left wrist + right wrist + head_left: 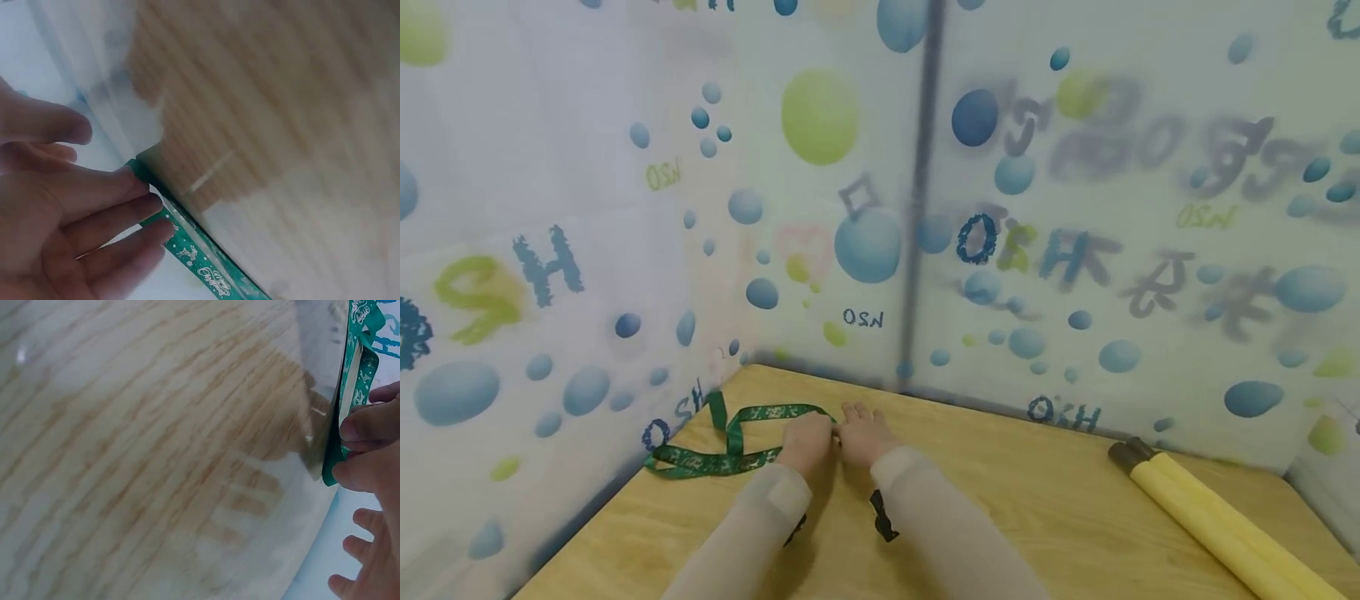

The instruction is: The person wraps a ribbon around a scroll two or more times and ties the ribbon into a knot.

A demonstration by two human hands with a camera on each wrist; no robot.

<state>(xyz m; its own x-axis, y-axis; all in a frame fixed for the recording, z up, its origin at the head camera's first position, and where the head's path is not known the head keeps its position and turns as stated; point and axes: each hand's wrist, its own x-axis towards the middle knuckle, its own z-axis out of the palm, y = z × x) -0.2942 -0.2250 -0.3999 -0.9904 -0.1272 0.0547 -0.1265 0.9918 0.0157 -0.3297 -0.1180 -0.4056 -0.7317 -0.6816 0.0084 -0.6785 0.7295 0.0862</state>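
Right, both hands were together mid-worktop, toward the far edge, at the right-hand end of a green printed ribbon [707, 463]. From where I stood, the ribbon lay on the wood-grain worktop [1000, 492] in a loose, twisted loop, mostly left of the hands, one bend near the wall sheeting [808, 333]. Pale script and small motifs showed on it close up.

Left hand [807, 442]: fingers bent in the head view, grip narrow, ribbon end caught at the fingertips; the left wrist view had the fingers lined up along the band. Right hand [863, 436]: just beside the left, some fingers straight and fanned out, one digit at the ribbon's folded end. Couldn't tell whether that right grip pinched the band or only touched it, as the digits overlapped there.

Both arms wore pale sleeves [955, 533]. A black strap piece [883, 517] showed by the right forearm; a bit of another poked out by the left one.

Off to the right, well apart from the hands, two yellow tubes [1217, 517] with black ends [1131, 454] lay side by side, slanting toward the near right corner. Sheeting behind had blue and green bubbles, H2O lettering and a dark vertical strip [921, 200].
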